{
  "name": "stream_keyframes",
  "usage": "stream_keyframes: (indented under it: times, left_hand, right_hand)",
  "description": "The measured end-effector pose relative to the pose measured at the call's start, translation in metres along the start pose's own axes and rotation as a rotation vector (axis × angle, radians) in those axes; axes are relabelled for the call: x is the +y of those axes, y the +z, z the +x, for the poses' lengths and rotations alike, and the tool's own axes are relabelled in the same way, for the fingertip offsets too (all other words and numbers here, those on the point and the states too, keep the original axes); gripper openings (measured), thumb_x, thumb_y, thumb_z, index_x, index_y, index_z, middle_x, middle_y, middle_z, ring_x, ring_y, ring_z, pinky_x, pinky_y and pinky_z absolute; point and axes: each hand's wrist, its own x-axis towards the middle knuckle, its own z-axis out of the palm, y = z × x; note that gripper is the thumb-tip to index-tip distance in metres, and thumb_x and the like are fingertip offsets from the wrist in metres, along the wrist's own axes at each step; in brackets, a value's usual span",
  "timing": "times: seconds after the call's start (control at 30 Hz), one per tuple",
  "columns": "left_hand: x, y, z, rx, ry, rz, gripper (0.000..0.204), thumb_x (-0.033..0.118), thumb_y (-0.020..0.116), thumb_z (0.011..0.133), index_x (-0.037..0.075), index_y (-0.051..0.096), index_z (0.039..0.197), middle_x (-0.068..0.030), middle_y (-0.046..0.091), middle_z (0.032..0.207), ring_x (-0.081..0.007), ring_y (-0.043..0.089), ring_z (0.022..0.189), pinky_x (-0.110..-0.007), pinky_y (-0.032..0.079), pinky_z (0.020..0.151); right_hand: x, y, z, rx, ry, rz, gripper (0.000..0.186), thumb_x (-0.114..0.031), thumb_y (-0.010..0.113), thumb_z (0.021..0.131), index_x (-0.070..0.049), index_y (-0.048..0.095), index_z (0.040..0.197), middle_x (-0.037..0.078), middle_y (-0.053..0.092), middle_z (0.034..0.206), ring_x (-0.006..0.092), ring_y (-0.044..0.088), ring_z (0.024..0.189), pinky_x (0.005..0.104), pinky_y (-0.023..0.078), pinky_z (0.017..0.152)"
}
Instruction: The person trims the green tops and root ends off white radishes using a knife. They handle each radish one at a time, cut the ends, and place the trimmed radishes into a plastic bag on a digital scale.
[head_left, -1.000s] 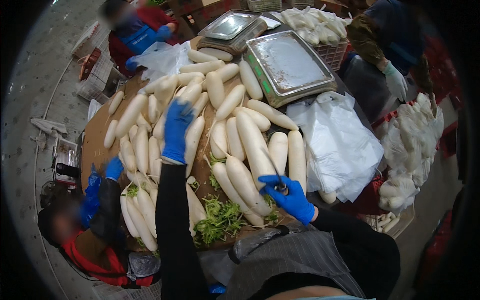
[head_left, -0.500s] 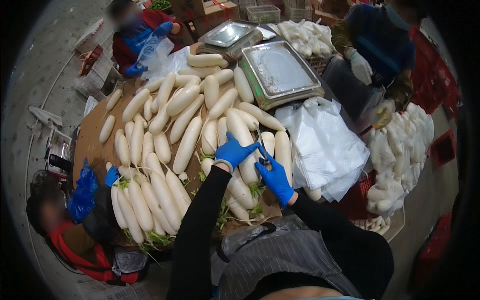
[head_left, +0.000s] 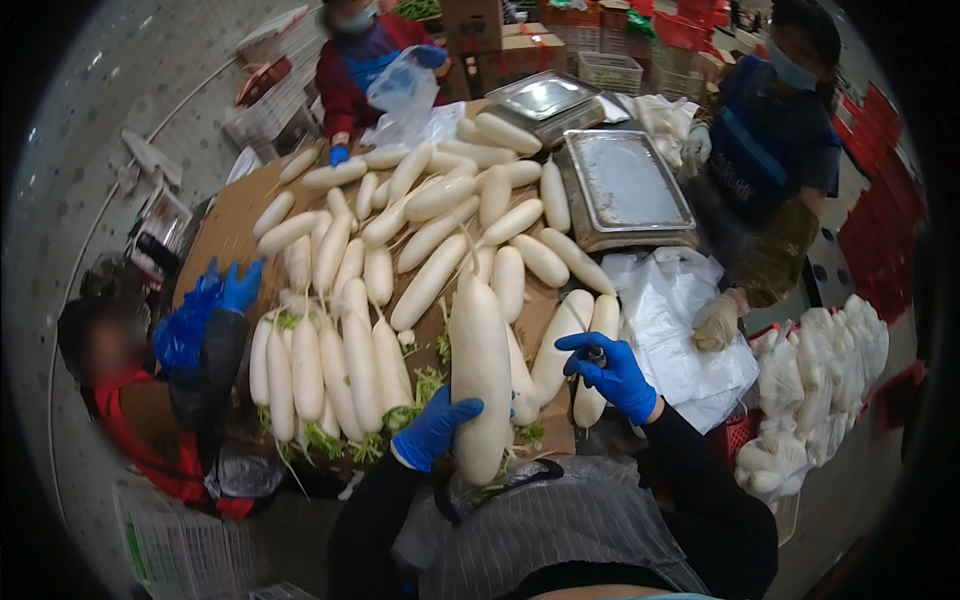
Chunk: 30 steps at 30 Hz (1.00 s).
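One radish (head_left: 481, 385), in left fingers (head_left: 461, 411) (gloved)

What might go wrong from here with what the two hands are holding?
Cut: the right hand holds a knife not far from the left hand, so a slip might nick it.
Drop: the left hand grips a large white radish near its lower end, with much of its length above the hand, so it might tip or slip.
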Motion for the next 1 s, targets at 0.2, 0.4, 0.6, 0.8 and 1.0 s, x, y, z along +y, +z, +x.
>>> stream_keyframes:
  times: [0.2,0.4,0.6,0.8,1.0]
  left_hand:
    - [-0.012,0.013,-0.059,0.374,0.184,0.548,0.081,0.034,0.085,0.069,0.001,0.048,0.133,-0.013,0.062,0.119,-0.0226,0.06,0.108,-0.036,0.048,0.093]
    - [-0.011,0.018,-0.087,0.558,0.22,0.973,0.086,0.04,0.088,0.062,0.004,0.052,0.131,-0.0153,0.067,0.112,-0.0258,0.067,0.099,-0.036,0.053,0.085]
    - [-0.002,0.014,-0.119,0.752,0.316,1.162,0.08,0.038,0.087,0.062,0.007,0.056,0.128,-0.014,0.068,0.11,-0.0286,0.068,0.096,-0.038,0.054,0.081]
    - [0.035,0.002,-0.109,0.754,0.387,1.62,0.075,0.023,0.085,0.057,0.014,0.06,0.127,-0.0117,0.061,0.12,-0.0306,0.06,0.108,-0.043,0.047,0.096]
    - [0.045,-0.005,-0.08,0.733,0.748,2.088,0.072,0.014,0.075,0.062,0.022,0.057,0.131,-0.0062,0.05,0.134,-0.0332,0.045,0.124,-0.054,0.026,0.111]
  right_hand:
    - [-0.016,0.035,0.045,-0.252,-0.233,-0.453,0.019,-0.026,0.069,0.087,-0.008,0.066,0.094,0.011,0.062,0.067,0.0261,0.061,0.057,0.0318,0.046,0.053]
    - [-0.043,0.068,0.07,-0.272,-0.492,-0.471,0.025,-0.032,0.069,0.085,-0.007,0.065,0.085,0.015,0.059,0.065,0.0329,0.06,0.059,0.0371,0.046,0.053]
    - [-0.002,0.047,0.056,-0.47,-0.028,-0.463,0.036,-0.039,0.054,0.096,-0.008,0.067,0.085,0.011,0.061,0.058,0.0235,0.061,0.052,0.035,0.047,0.052]
    - [-0.028,0.058,0.039,-0.626,0.375,0.362,0.04,-0.039,0.042,0.102,-0.006,0.061,0.114,0.004,0.059,0.066,0.0068,0.045,0.046,0.02,0.037,0.045]
    - [-0.01,0.091,0.004,-0.519,0.655,0.674,0.032,-0.027,0.062,0.092,-0.002,0.058,0.11,0.0,0.048,0.057,0.0057,0.042,0.042,0.0201,0.033,0.037]
